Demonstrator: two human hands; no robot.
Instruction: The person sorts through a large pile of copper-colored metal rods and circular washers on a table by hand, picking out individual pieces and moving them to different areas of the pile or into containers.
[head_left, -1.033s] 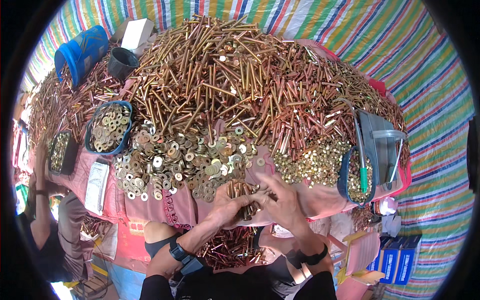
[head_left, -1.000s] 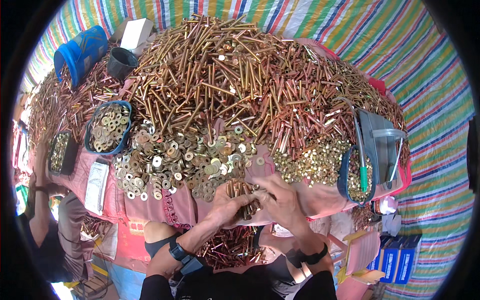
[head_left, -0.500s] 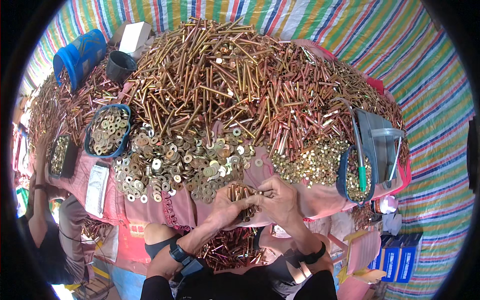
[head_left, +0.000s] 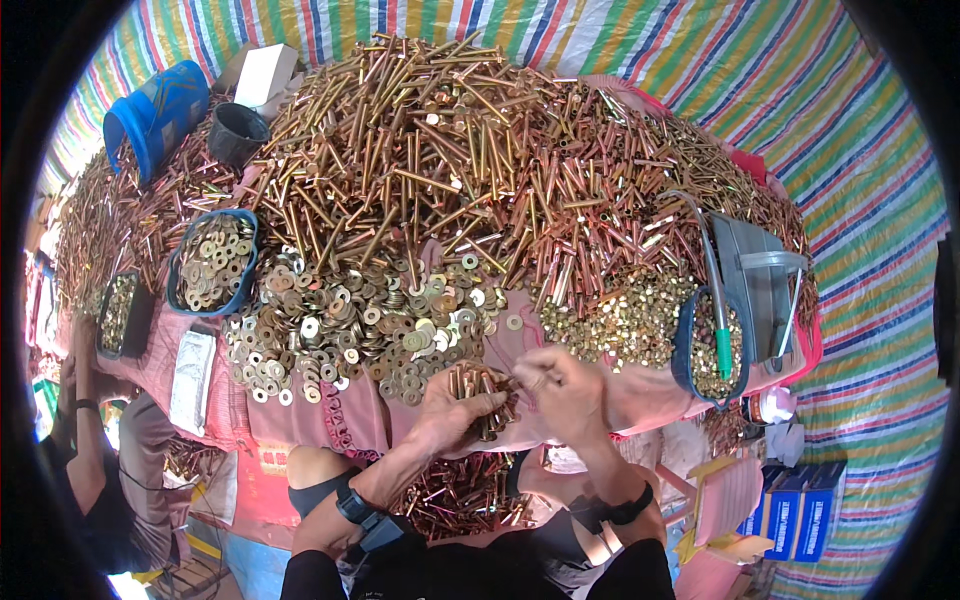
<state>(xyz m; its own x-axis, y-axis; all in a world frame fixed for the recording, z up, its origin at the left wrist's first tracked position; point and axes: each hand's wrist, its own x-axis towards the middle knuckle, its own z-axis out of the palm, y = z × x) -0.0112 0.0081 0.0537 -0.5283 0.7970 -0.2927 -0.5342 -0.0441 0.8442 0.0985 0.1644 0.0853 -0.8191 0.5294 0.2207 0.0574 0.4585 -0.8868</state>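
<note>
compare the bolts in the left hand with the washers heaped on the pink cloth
The bolts are long rods; the washers are flat rings. The bolts are bunched in the left hand; the washers lie in a spread heap on the pink cloth. The bolts look coppery; the washers look paler, yellowish grey. Both look metallic.

Your cam's up on your head, the left one of the pair, looking down and a bit forward over the desk (head_left: pixel 645 395). It's near enough that your left hand (head_left: pixel 450 412) and right hand (head_left: pixel 568 392) sit just below mid-frame, forearms (head_left: pixel 398 474) coming up from the bottom. Fisheye's super wide, so you also catch your own legs (head_left: pixel 318 466) down low, striped sheeting (head_left: pixel 870 300) bending along the top and right, plus a co-worker's arm (head_left: pixel 88 445) by the left rim. Corners go black.
</note>
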